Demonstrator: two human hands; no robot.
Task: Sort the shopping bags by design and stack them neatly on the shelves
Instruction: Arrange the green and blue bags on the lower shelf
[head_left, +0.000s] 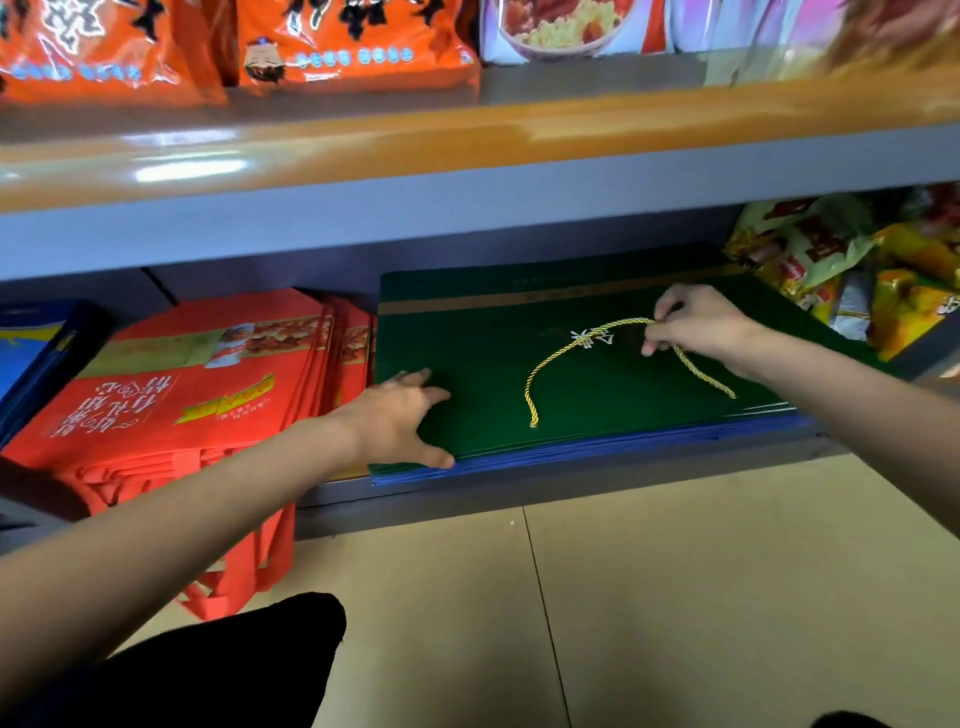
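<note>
A flat dark green paper bag (493, 374) lies on top of a stack on the lower shelf, with blue bag edges (597, 452) showing beneath it. Its yellow cord handle (571, 345) loops across the green face. My right hand (696, 327) pinches the cord near its top. My left hand (405, 421) rests with spread fingers on the green bag's front left corner. To the left lies a stack of red fabric bags (208, 384) with printed food pictures, their handles hanging over the shelf edge. A blue bag (31, 353) sits at the far left.
Snack packets (857, 270) are piled at the right end of the lower shelf. An upper shelf (467, 150) with an orange edge carries orange and white food packs (353, 47). Beige floor tiles (675, 597) lie below, and my dark-clothed knee (249, 670) is at lower left.
</note>
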